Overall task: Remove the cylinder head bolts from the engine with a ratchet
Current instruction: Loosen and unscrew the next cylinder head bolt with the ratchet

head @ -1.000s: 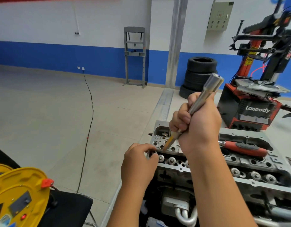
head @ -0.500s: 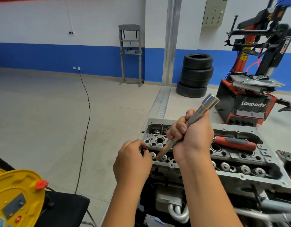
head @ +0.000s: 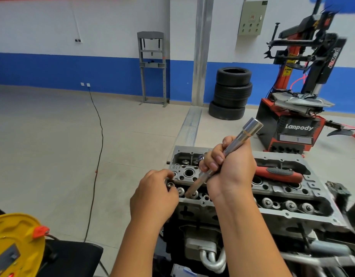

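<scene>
Workshop floor stretches back to a blue-banded wall, with stacked tyres point(head: 230, 92) and a tyre changer point(head: 298, 108) behind. Up front sits the engine point(head: 242, 198). My right hand point(head: 232, 168) grips a long bolt point(head: 224, 154), tilted, its tip over the head. My left hand point(head: 154, 194) pinches something small at the head's left end. A red-handled ratchet point(head: 278, 173) lies on the head.

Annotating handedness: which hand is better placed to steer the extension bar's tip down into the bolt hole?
Right, probably. The right hand already grips the extension bar, its tip just above the cylinder head. The left hand is busy pinching a small part at the head's left end.
</scene>
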Motion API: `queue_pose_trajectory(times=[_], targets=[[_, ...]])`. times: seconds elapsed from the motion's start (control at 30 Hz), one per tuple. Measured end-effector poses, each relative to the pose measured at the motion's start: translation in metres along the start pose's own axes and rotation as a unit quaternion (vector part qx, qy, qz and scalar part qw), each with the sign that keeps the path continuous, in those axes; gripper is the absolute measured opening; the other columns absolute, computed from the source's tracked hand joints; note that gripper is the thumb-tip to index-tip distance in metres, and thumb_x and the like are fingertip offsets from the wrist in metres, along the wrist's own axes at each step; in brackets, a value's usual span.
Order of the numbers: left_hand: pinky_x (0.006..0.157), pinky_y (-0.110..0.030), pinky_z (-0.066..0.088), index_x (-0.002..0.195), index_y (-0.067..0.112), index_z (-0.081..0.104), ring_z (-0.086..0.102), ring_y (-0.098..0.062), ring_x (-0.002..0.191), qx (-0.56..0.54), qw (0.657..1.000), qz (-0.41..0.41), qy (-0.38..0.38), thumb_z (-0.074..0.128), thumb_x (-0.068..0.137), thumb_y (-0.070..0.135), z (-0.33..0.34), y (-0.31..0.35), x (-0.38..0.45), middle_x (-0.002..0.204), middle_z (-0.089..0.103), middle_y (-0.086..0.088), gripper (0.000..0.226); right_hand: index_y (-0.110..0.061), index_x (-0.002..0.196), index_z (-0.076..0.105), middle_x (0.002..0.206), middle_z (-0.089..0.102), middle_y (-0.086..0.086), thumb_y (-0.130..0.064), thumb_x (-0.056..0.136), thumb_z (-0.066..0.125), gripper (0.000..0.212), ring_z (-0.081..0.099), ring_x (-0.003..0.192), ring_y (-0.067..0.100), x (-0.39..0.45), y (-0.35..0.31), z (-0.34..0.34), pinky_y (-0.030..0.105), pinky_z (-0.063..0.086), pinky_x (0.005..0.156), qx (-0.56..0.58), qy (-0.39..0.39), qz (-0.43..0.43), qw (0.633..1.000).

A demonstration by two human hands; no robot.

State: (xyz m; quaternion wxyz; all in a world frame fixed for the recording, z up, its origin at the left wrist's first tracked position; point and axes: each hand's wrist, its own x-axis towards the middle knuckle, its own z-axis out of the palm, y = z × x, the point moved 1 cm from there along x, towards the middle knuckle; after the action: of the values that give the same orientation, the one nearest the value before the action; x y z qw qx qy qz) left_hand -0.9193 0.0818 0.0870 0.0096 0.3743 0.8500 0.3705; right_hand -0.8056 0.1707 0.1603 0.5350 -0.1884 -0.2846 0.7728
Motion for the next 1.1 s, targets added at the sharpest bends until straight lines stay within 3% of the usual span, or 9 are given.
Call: queue_pose_trajectory(times=[0.13, 0.27, 0.33, 0.43, 0.5, 0.63, 0.83, 0.97, 1.1], targets=[[0.049, -0.020, 0.032, 0.087, 0.037, 0.068, 0.049, -0.001, 0.069, 0.040, 0.999, -0.003, 0.030, 0.070, 0.093, 0.029, 0.000, 0.004, 0.000, 0.102, 0.059, 0.016, 0.010, -0.022, 0.063, 0.046, 0.048, 0.030, 0.000, -0.042, 0.109, 0.032, 0.051, 0.027, 0.038, 0.016, 0.000, 0.008, 0.004, 0.026, 0.033, 0.041, -0.004, 0.003, 0.008, 1.000], [0.052, -0.024, 0.037, 0.076, 0.031, 0.060, 0.055, -0.005, 0.069, 0.002, 0.997, -0.009, 0.074, 0.066, 0.097, 0.040, 0.003, -0.005, -0.003, 0.089, 0.058, 0.014, 0.023, -0.023, 0.063, 0.047, 0.049, 0.031, -0.001, -0.044, 0.108, 0.034, 0.051, 0.028, 0.039, 0.016, 0.003, 0.018, 0.011, 0.027, 0.033, 0.042, -0.006, 0.011, 0.009, 1.000], [0.056, -0.024, 0.044, 0.080, 0.031, 0.062, 0.060, -0.006, 0.073, -0.106, 0.989, -0.001, 0.105, 0.061, 0.100, 0.032, 0.004, -0.011, -0.005, 0.086, 0.063, 0.013, 0.021, -0.023, 0.065, 0.048, 0.050, 0.032, -0.001, -0.047, 0.108, 0.034, 0.051, 0.029, 0.040, 0.016, 0.008, 0.024, 0.021, 0.027, 0.033, 0.043, -0.020, 0.008, 0.002, 1.000], [0.071, -0.020, 0.052, 0.096, 0.034, 0.073, 0.064, -0.001, 0.087, -0.202, 0.976, 0.038, 0.071, 0.063, 0.099, 0.018, 0.005, -0.013, -0.006, 0.093, 0.068, 0.018, 0.019, -0.021, 0.070, 0.046, 0.049, 0.034, -0.001, -0.052, 0.109, 0.032, 0.052, 0.030, 0.041, 0.017, 0.015, 0.038, 0.034, 0.028, 0.031, 0.046, -0.066, -0.016, 0.003, 0.998], [0.076, -0.018, 0.054, 0.105, 0.032, 0.076, 0.064, 0.000, 0.091, -0.201, 0.977, 0.054, 0.049, 0.072, 0.093, 0.016, 0.007, -0.012, -0.006, 0.097, 0.068, 0.020, 0.020, -0.020, 0.070, 0.045, 0.048, 0.034, -0.001, -0.057, 0.108, 0.031, 0.055, 0.030, 0.041, 0.017, 0.019, 0.047, 0.037, 0.027, 0.031, 0.044, -0.102, -0.029, 0.007, 0.994], [0.072, -0.006, 0.044, 0.109, 0.026, 0.077, 0.063, -0.003, 0.090, -0.178, 0.980, 0.056, 0.065, 0.080, 0.087, 0.015, 0.010, -0.013, -0.005, 0.098, 0.063, 0.018, 0.024, -0.020, 0.068, 0.044, 0.048, 0.031, -0.001, -0.061, 0.107, 0.030, 0.058, 0.028, 0.040, 0.016, 0.030, 0.052, 0.044, 0.026, 0.027, 0.045, -0.140, -0.064, 0.032, 0.988], [0.064, -0.008, 0.038, 0.100, 0.016, 0.077, 0.058, -0.005, 0.075, -0.146, 0.982, 0.028, 0.117, 0.083, 0.086, 0.017, 0.021, -0.006, -0.008, 0.094, 0.052, 0.014, 0.015, -0.024, 0.063, 0.047, 0.049, 0.034, -0.002, -0.079, 0.092, 0.031, 0.064, 0.028, 0.040, 0.014, 0.030, 0.058, 0.049, 0.023, 0.024, 0.043, -0.210, -0.160, 0.036, 0.964], [0.065, -0.018, 0.045, 0.098, 0.012, 0.076, 0.059, -0.010, 0.076, -0.137, 0.982, 0.026, 0.128, 0.081, 0.087, 0.014, 0.024, -0.004, -0.010, 0.095, 0.051, 0.010, 0.012, -0.026, 0.059, 0.050, 0.049, 0.033, -0.003, -0.085, 0.078, 0.031, 0.065, 0.027, 0.041, 0.012, 0.028, 0.060, 0.045, 0.023, 0.022, 0.045, -0.206, -0.204, 0.016, 0.957], [0.064, -0.012, 0.043, 0.099, 0.010, 0.078, 0.059, -0.005, 0.073, -0.163, 0.975, 0.029, 0.151, 0.085, 0.083, 0.011, 0.027, -0.001, -0.011, 0.094, 0.056, 0.008, 0.017, -0.024, 0.065, 0.048, 0.050, 0.032, -0.004, -0.087, 0.073, 0.029, 0.067, 0.024, 0.043, 0.011, 0.032, 0.058, 0.041, 0.026, 0.018, 0.048, -0.210, -0.217, -0.007, 0.953]])
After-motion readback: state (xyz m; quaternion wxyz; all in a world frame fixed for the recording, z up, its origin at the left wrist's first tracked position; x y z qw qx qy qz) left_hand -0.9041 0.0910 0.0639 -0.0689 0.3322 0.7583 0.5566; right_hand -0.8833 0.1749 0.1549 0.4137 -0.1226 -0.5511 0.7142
